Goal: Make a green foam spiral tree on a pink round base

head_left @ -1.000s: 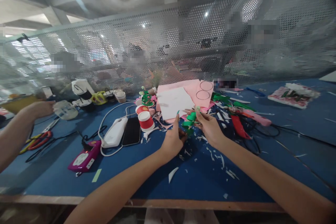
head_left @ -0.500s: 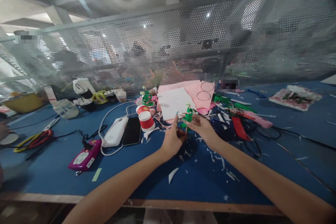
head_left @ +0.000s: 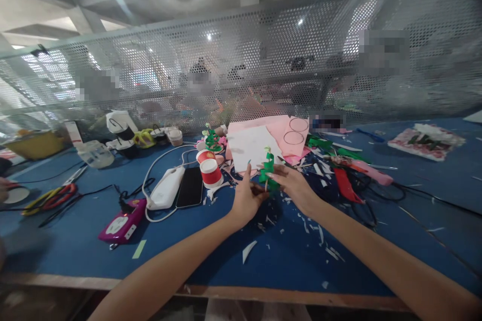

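Observation:
Both my hands meet over the middle of the blue table (head_left: 75, 241). My left hand (head_left: 245, 198) is closed around the lower end of a thin stick. My right hand (head_left: 291, 183) pinches a green paper spiral (head_left: 267, 168) wound upright around that stick. White paper snippets (head_left: 248, 250) lie scattered under and in front of my hands. Pink paper sheets (head_left: 280, 130) with two drawn circles and a white sheet (head_left: 252, 148) lie just behind my hands.
Two red paper cups (head_left: 209, 168), a black phone (head_left: 190, 187), a white power bank (head_left: 164, 189) with cable and a magenta device (head_left: 118, 225) lie to the left. Scissors (head_left: 50, 198) sit far left. Red and green strips (head_left: 342, 180) and black cables lie right. A perforated metal screen (head_left: 263, 60) backs the table.
The green spiral has turned from lying sideways between my hands to standing upright on the stick. A co-worker's arm at the far left has drawn back out of the picture.

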Demonstrator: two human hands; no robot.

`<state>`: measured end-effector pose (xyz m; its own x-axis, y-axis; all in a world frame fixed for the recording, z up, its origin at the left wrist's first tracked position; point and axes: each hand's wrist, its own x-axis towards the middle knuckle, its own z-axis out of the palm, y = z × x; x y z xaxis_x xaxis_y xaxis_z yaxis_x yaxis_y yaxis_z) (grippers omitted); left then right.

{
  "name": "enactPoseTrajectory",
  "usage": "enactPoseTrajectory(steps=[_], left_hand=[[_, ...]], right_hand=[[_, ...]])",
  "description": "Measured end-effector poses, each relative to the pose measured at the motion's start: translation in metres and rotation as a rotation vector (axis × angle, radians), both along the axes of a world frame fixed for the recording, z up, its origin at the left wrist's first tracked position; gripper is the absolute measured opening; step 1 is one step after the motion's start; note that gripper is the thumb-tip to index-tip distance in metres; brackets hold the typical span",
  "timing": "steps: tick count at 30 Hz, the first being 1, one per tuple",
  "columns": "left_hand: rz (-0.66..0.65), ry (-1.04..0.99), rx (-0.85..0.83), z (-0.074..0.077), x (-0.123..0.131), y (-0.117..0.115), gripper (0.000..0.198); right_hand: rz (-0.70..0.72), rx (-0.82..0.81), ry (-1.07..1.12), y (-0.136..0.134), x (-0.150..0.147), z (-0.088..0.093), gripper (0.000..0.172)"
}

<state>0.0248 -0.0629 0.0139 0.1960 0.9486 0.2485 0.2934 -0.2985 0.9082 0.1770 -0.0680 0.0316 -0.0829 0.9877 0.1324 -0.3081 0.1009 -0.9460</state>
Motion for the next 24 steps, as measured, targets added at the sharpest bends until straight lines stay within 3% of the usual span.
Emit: enactPoseTrajectory(steps=[5, 11, 24], left_hand=[[-0.038, 0.053, 0.096, -0.0052, 0.0008, -0.0009, 0.092], [-0.029, 0.086, 0.099, -0.0057, -0.0002, 0.0002, 0.092], [-0.046, 0.153, 0.112, -0.0027, 0.0005, -0.0019, 0.095]], right_hand=[[-0.011, 0.065, 0.095, 0.0015, 0.0035, 0.0026, 0.037], [0.002, 0.136, 0.087, -0.0013, 0.0026, 0.0041, 0.033], [-0.096, 0.118, 0.072, 0.0012, -0.0005, 0.0009, 0.031]])
